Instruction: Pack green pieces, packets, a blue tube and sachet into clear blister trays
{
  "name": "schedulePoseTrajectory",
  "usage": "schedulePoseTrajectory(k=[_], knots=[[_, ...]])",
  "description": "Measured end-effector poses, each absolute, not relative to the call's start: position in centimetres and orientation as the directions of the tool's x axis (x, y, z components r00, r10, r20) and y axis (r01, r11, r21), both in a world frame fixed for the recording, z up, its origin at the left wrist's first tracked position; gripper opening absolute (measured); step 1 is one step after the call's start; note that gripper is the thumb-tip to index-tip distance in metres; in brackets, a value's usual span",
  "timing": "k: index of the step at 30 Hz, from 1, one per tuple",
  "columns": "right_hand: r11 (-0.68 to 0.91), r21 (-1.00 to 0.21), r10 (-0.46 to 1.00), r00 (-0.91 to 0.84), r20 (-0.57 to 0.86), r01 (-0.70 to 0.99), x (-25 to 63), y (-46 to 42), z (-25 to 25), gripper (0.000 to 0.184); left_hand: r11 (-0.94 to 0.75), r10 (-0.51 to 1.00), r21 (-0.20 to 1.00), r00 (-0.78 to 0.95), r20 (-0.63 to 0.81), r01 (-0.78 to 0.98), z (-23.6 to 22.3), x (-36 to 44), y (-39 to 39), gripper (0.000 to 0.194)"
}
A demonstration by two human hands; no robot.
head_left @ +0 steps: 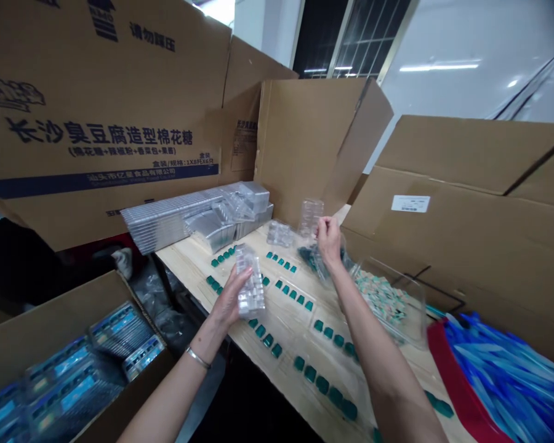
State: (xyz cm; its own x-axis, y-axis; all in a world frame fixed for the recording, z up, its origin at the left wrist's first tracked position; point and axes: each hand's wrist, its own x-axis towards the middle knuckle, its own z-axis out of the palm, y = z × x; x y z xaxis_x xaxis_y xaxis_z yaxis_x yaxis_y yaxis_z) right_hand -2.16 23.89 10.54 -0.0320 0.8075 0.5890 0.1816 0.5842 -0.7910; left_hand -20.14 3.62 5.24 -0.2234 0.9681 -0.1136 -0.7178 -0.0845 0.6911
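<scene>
The desk [184,257] is pale, smooth wood with a faint grain. The moulded tray [250,284] in the left hand [231,296] is thin, clear plastic, glossy, with bright glints along its ridges; the stacked trays [166,215] look like the same transparent plastic. Small green pieces [322,385] look smooth and slightly shiny, their material unclear. The printed carton [166,80] is matt brown cardboard, as is the plain carton [480,221] at right, which bears a smooth white paper label [410,203]. The bin [457,384] is red plastic, holding glossy blue plastic strips [508,363]. The bracelet [198,358] is polished, silvery metal. The wall [466,37] is smooth and reflective.
</scene>
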Motion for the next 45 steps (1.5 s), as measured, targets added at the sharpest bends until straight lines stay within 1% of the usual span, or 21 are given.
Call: schedulePoseTrajectory(k=[2,4,7,9,10,12,15,17,20,22,25,29,32,34,39,42,45], knots=[[0.591,-0.779,0.802,-0.049,0.595,0.210,-3.0,26.1,9.7,0.021,-0.087,0.972,0.690,-0.212,-0.099,-0.719,5.5,-19.7,3.7,0.047],[0.574,-0.782,0.817,-0.105,0.568,0.243,-3.9,27.6,8.3,0.022,-0.082,0.975,0.695,-0.202,-0.092,-0.714,5.8,-19.3,3.8,0.047],[0.491,-0.804,0.871,-0.209,0.444,0.337,-4.9,28.9,6.1,0.029,-0.081,0.978,0.720,-0.194,-0.075,-0.689,6.1,-18.9,4.0,0.047],[0.446,-0.793,0.895,-0.239,0.378,0.415,-5.4,29.3,5.4,0.035,-0.084,0.980,0.743,-0.191,-0.060,-0.664,6.2,-18.9,4.1,0.047],[0.442,-0.779,0.896,-0.248,0.368,0.444,-5.5,29.4,5.3,0.035,-0.086,0.980,0.753,-0.190,-0.053,-0.653,6.2,-18.9,4.1,0.048],[0.463,-0.753,0.886,-0.264,0.381,0.468,-5.7,28.9,5.7,0.031,-0.095,0.980,0.767,-0.194,-0.039,-0.634,6.2,-19.0,4.3,0.051],[0.511,-0.751,0.858,-0.304,0.414,0.419,-5.9,26.2,7.6,0.019,-0.144,0.972,0.787,-0.234,0.000,-0.600,6.0,-19.0,4.5,0.059],[0.515,-0.796,0.838,-0.380,0.391,0.317,-5.9,22.7,9.3,0.019,-0.198,0.960,0.802,-0.278,0.042,-0.564,5.8,-19.0,4.7,0.064],[0.382,-0.911,0.763,-0.609,0.216,0.155,-5.6,16.5,11.2,0.026,-0.247,0.950,0.815,-0.296,0.098,-0.524,5.5,-18.6,4.9,0.070],[0.304,-0.946,0.720,-0.678,0.151,0.112,-5.3,13.1,11.6,0.026,-0.241,0.960,0.810,-0.254,0.118,-0.535,5.4,-18.3,4.9,0.072],[0.231,-0.971,0.717,-0.685,0.129,0.059,-5.1,10.6,11.2,0.022,-0.217,0.971,0.802,-0.205,0.121,-0.556,5.4,-17.8,4.8,0.074],[0.156,-0.988,0.730,-0.674,0.113,0.004,-5.0,10.3,10.7,0.022,-0.188,0.975,0.819,-0.204,0.089,-0.542,5.5,-17.5,4.4,0.078],[0.114,-0.994,0.742,-0.665,0.086,-0.002,-5.2,10.0,11.0,0.024,-0.199,0.973,0.831,-0.209,0.102,-0.520,5.4,-17.5,4.2,0.077],[0.108,-0.994,0.749,-0.658,0.079,0.004,-5.4,9.8,11.2,0.025,-0.207,0.971,0.838,-0.210,0.113,-0.504,5.4,-17.5,4.1,0.077],[0.107,-0.994,0.753,-0.652,0.086,-0.008,-5.5,9.6,11.0,0.026,-0.185,0.974,0.864,-0.208,0.095,-0.469,5.2,-17.7,4.1,0.086],[0.115,-0.993,0.739,-0.666,0.102,-0.024,-5.6,9.9,10.5,0.025,-0.179,0.974,0.870,-0.207,0.090,-0.461,4.9,-17.9,4.2,0.086],[0.140,-0.990,0.761,-0.638,0.120,-0.019,-5.7,10.1,9.9,0.024,-0.184,0.970,0.884,-0.224,0.093,-0.429,4.4,-18.1,4.2,0.088]])
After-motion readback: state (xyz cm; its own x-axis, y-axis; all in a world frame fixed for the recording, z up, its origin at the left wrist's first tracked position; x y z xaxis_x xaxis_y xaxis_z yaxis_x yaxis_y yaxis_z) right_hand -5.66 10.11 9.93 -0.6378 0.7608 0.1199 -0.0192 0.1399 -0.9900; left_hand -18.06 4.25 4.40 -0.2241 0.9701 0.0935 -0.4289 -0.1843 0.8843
